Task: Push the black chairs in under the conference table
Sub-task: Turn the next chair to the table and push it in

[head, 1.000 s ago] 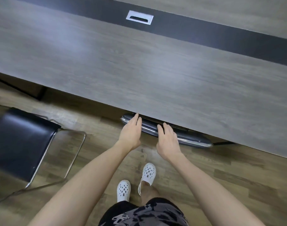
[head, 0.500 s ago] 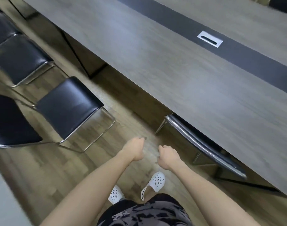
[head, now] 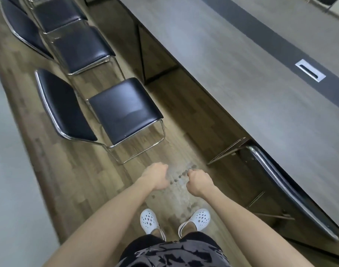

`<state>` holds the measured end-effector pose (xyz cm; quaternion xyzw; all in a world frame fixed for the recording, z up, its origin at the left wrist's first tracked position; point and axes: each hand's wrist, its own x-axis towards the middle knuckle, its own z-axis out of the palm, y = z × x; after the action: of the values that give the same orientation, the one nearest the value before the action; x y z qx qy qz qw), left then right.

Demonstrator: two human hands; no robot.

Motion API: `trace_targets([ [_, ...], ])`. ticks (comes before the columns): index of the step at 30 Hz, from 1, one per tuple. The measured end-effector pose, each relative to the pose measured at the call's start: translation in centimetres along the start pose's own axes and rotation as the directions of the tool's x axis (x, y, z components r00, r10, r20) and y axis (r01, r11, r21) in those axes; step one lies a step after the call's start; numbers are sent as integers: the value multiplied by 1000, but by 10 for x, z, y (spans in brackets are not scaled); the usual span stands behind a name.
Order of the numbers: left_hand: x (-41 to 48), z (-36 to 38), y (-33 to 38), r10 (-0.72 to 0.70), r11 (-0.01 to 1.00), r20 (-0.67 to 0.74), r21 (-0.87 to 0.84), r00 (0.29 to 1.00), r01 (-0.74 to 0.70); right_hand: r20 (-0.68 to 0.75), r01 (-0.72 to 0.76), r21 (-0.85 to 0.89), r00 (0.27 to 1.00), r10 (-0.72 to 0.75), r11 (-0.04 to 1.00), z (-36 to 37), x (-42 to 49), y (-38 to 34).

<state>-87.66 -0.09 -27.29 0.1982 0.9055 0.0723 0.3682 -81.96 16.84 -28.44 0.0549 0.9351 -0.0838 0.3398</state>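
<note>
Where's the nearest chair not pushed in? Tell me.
Head view, left of centre: the black chair stands just beyond the left hand, clear of the conference table to its right.

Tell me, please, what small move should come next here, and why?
Probably step to the nearest chair and reach for its backrest: it stands clear of the table, the tucked chair looks done, and the left hand and right hand hold nothing.
</note>
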Motion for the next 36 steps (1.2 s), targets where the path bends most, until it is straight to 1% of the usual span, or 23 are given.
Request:
trace_targets([
  [7, -22, -9, -84, -59, 997, -37, -51, 998, 57, 12, 47, -69, 999, -46, 996, -6, 26, -86],
  [13, -36, -12, -134, -137, 984, -44, -123, 990, 131, 45, 96, -113, 995, -92, 989, -12, 42, -136],
  [19, -44, -19, -164, -220, 957, -58, -205, 974, 204, 60, 164, -154, 986, -156, 974, -19, 65, -169],
  [22, -42, -27, -175, -248, 949, -75, -220, 966, 227, 52, 206, -186, 978, -200, 961, -26, 79, -184],
  [31, -25, -66, -211, -324, 919, -114, -275, 939, 284, 84, 320, -252, 947, -309, 913, -61, 134, -225],
  [36, -22, -83, -233, -390, 873, -135, -369, 911, 319, 101, 389, -288, 921, -376, 875, -78, 159, -248],
])
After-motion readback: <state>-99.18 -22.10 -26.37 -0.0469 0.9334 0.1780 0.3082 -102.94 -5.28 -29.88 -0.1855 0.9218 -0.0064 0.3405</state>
